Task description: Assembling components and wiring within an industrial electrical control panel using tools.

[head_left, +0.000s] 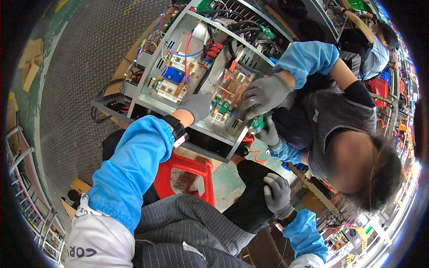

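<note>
Left hand (195, 106), grey-gloved, reaches into the open metal cabinet (187, 67) and rests on its lower edge beside the copper-barred module (228, 96); whether the fingers are curled on anything I cannot tell. Right hand (277, 194) lies loosely spread on the knee, holding nothing. A co-worker's hand (263, 94) presses on the same module and their other hand holds a green tool (260, 123) just below, so the step looks like seating or fastening the module, and the next move calls for steadying it clear of the wires (172, 49).
</note>
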`<state>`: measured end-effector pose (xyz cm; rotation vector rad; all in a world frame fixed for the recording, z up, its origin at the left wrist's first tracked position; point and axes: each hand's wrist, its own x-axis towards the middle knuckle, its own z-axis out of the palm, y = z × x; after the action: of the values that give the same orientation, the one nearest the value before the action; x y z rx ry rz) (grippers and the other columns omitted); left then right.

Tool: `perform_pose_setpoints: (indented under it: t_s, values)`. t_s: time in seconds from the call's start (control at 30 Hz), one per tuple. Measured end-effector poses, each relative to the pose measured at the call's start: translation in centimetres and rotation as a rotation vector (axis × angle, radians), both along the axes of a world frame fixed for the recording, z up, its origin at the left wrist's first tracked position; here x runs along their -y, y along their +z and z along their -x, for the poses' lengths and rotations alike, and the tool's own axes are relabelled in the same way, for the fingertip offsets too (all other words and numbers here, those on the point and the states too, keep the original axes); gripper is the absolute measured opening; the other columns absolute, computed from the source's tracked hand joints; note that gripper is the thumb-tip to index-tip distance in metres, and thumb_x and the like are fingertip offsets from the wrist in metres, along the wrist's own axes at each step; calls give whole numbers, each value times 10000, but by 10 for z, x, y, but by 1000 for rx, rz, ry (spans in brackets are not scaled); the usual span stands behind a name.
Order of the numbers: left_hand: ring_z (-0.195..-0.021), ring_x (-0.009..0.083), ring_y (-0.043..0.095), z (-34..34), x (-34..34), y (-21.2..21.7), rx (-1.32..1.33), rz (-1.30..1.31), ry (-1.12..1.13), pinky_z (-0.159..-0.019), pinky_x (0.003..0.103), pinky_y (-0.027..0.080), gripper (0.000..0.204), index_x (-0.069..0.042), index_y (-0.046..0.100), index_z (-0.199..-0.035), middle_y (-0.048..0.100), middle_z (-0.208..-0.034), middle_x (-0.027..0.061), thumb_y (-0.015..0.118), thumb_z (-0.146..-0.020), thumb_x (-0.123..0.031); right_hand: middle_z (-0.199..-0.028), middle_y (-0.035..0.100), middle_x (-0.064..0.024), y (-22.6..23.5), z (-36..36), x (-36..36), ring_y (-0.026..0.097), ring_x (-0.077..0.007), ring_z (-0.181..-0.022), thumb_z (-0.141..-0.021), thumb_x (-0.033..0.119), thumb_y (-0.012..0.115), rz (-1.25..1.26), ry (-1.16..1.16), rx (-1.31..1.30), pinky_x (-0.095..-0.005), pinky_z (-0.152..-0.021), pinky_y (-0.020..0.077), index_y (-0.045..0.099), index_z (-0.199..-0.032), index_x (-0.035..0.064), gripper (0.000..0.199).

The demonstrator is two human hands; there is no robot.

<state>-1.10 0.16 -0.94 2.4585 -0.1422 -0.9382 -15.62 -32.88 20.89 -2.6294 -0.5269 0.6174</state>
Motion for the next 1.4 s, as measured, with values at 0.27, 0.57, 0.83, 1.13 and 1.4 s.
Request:
perform_pose_setpoints:
  t_s: [0.27, 0.57, 0.83, 1.13, 1.4]
  values:
    - [-876, 405, 679, 2, 0, -4, 3, 21, 3, -742, 506, 523, 304, -17, 573, -1120, 687, -904, 237, 551, -830, -106, -1116, 622, -124, -5, 3, 4, 598, -332, -958, -792, 93, 629, -5, -1, 15, -423, -851, 472, 625, -1089, 68, 298]
    - [-890, 399, 678, 3, 1, -11, 7, 0, -22, -758, 500, 524, 271, -33, 586, -1076, 688, -915, 229, 574, -829, -145, -1114, 620, -115, -4, 0, 2, 598, -320, -958, -790, 95, 628, -2, 15, 28, -413, -846, 471, 624, -1077, 75, 287]
    - [-885, 390, 681, 0, -1, 6, 14, -11, -23, -762, 491, 525, 233, -42, 595, -1056, 690, -914, 226, 550, -852, -145, -1117, 622, -120, -3, 0, 0, 599, -328, -965, -796, 104, 632, 8, 3, 10, -415, -852, 475, 629, -1074, 75, 280]
    - [-886, 392, 678, 0, -1, 4, 30, 21, -28, -786, 475, 515, 230, -22, 596, -1043, 687, -913, 237, 523, -852, -125, -1113, 621, -116, -3, -1, -1, 601, -328, -970, -774, 81, 647, -9, -2, 13, -416, -847, 477, 629, -1070, 76, 296]
    - [-882, 386, 678, 2, -2, 1, 53, 30, -8, -776, 484, 515, 234, -31, 603, -1049, 688, -909, 229, 518, -855, -131, -1111, 620, -119, -3, -1, -1, 601, -329, -966, -778, 78, 643, -9, 7, 14, -417, -842, 475, 626, -1076, 72, 299]
